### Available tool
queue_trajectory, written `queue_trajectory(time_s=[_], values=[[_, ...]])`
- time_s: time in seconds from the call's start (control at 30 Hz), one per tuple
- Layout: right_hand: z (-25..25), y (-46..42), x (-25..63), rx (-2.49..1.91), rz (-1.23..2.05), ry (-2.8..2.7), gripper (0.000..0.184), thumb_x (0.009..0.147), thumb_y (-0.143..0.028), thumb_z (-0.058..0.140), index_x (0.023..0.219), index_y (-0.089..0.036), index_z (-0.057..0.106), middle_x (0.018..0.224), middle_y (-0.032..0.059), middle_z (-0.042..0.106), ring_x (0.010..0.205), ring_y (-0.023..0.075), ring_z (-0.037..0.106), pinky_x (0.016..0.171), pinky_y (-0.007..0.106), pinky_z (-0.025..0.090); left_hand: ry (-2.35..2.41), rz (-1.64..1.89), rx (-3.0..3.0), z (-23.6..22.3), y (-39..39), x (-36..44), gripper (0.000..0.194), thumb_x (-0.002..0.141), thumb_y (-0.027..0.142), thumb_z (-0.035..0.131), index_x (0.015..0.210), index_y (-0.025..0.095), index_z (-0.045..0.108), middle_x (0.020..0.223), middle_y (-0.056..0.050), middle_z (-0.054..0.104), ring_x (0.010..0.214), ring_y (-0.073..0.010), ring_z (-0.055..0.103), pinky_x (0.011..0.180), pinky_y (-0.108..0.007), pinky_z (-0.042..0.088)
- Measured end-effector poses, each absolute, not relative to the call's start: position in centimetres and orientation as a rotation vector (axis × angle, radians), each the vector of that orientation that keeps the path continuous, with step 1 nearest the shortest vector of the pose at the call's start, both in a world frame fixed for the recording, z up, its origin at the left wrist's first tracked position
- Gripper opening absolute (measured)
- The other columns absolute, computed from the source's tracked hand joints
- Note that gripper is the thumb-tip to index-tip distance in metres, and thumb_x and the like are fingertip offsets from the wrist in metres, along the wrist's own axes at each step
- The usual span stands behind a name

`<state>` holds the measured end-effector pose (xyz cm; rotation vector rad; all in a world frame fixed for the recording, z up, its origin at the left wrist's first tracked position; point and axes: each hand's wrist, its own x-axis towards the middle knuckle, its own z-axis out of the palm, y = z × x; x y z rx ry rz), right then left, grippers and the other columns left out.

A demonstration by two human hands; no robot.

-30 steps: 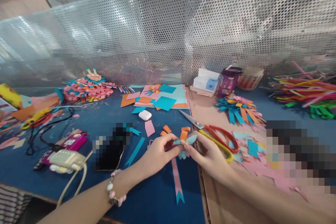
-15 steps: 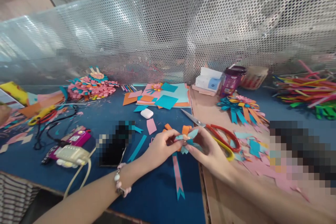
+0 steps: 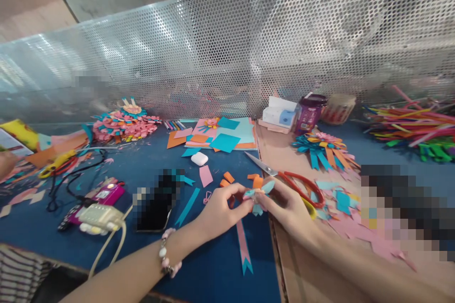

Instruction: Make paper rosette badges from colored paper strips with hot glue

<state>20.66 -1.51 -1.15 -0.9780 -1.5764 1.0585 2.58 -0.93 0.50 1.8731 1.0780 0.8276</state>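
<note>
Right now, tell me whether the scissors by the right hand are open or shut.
Shut: the scissors show their blades together as one taper, with a single tip.

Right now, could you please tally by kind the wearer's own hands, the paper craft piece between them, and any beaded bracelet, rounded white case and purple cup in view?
Wearer's own left hand and right hand: 2
Held paper craft piece: 1
Beaded bracelet: 1
Rounded white case: 1
Purple cup: 1
Total: 6
</note>
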Motion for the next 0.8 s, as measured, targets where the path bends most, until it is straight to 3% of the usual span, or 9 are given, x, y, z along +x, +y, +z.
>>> queue_trajectory(time_s=[0.3,0.8], values=[[-1.5,-1.9,21.0,-1.003,1.137,-1.581,0.020,0.084,-0.040,0.062,0.084,-0.020,0.057,0.086,0.0024,0.063,0.084,0.0184,0.061,0.078,0.031,0.049,1.026,0.822,1.968,0.3,-1.3,2.3,0.019,0.089,0.030,0.052,0.081,0.015,0.061,0.072,0.000,0.061,0.063,-0.0107,0.049,0.058,-0.022,0.036],[-0.7,-2.5,21.4,-1.067,1.145,-1.620,0.022,0.083,-0.040,0.062,0.077,-0.020,0.058,0.083,0.0023,0.063,0.080,0.0184,0.062,0.074,0.030,0.050,0.967,0.757,2.101,0.3,-1.3,2.1,0.018,0.089,0.028,0.051,0.080,0.016,0.061,0.072,-0.001,0.062,0.062,-0.0109,0.050,0.057,-0.022,0.037]])
